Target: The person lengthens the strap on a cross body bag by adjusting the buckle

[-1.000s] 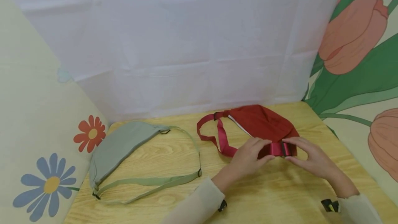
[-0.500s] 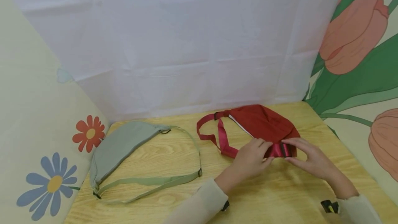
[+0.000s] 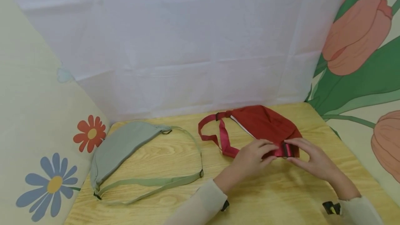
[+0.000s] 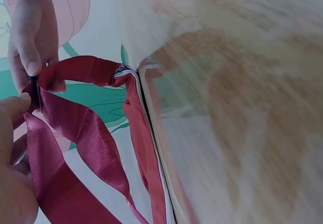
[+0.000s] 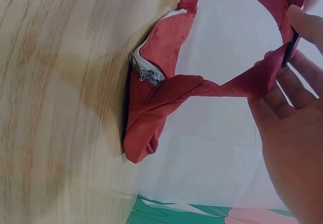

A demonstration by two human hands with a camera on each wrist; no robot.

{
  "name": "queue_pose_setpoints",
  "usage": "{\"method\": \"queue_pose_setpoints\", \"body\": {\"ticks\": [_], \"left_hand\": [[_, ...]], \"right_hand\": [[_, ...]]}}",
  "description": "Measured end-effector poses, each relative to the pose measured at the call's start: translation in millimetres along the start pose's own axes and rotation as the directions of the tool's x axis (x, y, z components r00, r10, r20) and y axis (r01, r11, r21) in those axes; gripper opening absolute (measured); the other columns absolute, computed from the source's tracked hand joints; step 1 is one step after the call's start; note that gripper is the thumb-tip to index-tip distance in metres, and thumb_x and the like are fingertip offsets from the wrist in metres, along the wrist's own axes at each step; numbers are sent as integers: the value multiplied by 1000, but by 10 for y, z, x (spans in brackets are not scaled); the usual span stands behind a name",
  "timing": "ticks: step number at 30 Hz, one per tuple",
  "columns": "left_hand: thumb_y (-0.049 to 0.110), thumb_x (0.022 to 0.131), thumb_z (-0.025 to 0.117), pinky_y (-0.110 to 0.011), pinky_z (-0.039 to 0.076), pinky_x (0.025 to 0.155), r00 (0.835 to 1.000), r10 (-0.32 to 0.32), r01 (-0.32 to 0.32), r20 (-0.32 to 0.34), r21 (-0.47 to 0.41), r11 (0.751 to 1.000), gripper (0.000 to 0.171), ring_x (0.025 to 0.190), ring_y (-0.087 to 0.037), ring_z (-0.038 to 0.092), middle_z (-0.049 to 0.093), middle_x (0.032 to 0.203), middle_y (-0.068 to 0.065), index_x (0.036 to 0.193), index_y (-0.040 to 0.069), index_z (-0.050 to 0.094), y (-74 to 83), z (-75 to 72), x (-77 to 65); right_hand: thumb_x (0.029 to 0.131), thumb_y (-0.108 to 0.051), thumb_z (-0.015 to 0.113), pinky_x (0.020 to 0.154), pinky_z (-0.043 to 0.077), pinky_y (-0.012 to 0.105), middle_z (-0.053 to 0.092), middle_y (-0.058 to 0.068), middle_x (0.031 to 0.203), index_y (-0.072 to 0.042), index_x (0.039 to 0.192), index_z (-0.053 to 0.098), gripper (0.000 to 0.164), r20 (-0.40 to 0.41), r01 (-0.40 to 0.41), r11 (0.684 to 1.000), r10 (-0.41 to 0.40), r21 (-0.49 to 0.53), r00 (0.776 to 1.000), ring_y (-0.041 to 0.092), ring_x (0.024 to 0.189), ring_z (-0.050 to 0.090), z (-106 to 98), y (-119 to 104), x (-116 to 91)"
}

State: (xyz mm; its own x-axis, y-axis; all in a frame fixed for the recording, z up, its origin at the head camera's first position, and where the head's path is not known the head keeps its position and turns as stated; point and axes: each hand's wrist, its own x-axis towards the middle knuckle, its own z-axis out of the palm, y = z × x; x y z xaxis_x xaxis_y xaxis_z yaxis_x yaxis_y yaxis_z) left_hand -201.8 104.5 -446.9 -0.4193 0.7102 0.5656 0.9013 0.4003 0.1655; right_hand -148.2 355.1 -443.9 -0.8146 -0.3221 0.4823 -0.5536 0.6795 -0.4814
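Observation:
A red waist bag (image 3: 262, 122) lies at the back right of the table, with its strap (image 3: 227, 141) looping out to the left. My left hand (image 3: 248, 157) pinches the strap just left of a black slider buckle (image 3: 285, 149). From the other side, my right hand (image 3: 317, 160) holds the buckle end between thumb and fingers. In the right wrist view the strap runs from the bag's zipper end (image 5: 146, 72) up to the dark buckle (image 5: 291, 47) in my right fingers. The left wrist view shows both hands meeting at the buckle (image 4: 34, 93).
A grey-green waist bag (image 3: 125, 148) lies on the left of the wooden table (image 3: 175, 207), its thin strap (image 3: 156, 181) spread toward the middle. A white cloth (image 3: 175, 44) hangs behind, and flower-patterned panels (image 3: 25, 114) flank both sides.
My left fingers have shifted slightly along the strap toward the buckle, and the strap between the hands has bunched, then shortened. My right hand keeps nearly the same place.

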Motion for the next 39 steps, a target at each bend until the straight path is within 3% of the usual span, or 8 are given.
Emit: {"method": "queue_pose_setpoints", "body": {"ticks": [6, 12, 20, 31, 39], "left_hand": [[33, 97, 70, -15, 46, 99, 1000, 11, -11, 1, 10, 1000, 32, 111, -9, 63, 68, 121, 2, 126, 20, 72, -9, 26, -18], [30, 94, 74, -15, 51, 87, 999, 41, -41, -2, 51, 998, 34, 103, -9, 63, 67, 115, 1, 128, 23, 72, -9, 33, -31], [32, 96, 72, -10, 50, 78, 998, 54, -57, 36, 99, 993, 34, 97, -6, 61, 65, 111, 3, 129, 23, 71, 13, 10, -15], [30, 96, 72, -11, 50, 81, 996, 86, -89, 39, 101, 991, 34, 98, -7, 62, 65, 111, 2, 128, 20, 72, 29, 3, 11], [32, 98, 69, -14, 49, 83, 990, 113, -123, 79, 142, 982, 29, 98, -6, 60, 65, 113, 3, 125, 25, 73, 31, -34, 33]], "right_hand": [[78, -4, 86, 92, 41, 7, 67, 3, 123, -14, 130, 66, 56, -2, -21, 1000, 21, -10, 1000, -4, 115, 55, -5, -7, -10], [78, -5, 86, 92, 40, 7, 67, 2, 123, -15, 130, 66, 57, 0, -21, 1000, 21, -4, 1000, -5, 116, 54, -4, -12, -4], [77, -5, 87, 92, 41, 8, 67, 1, 123, -16, 130, 66, 57, -1, -23, 1000, 23, -1, 1000, -5, 114, 55, -3, -18, 0], [77, -3, 86, 92, 40, 7, 68, 2, 122, -14, 129, 66, 57, 14, -24, 1000, 23, 15, 1000, -6, 113, 55, -5, -21, 3], [80, -6, 85, 92, 39, 7, 68, 3, 123, -13, 130, 66, 54, 31, -56, 998, 55, 30, 998, -8, 115, 53, -39, -56, 8]]}}
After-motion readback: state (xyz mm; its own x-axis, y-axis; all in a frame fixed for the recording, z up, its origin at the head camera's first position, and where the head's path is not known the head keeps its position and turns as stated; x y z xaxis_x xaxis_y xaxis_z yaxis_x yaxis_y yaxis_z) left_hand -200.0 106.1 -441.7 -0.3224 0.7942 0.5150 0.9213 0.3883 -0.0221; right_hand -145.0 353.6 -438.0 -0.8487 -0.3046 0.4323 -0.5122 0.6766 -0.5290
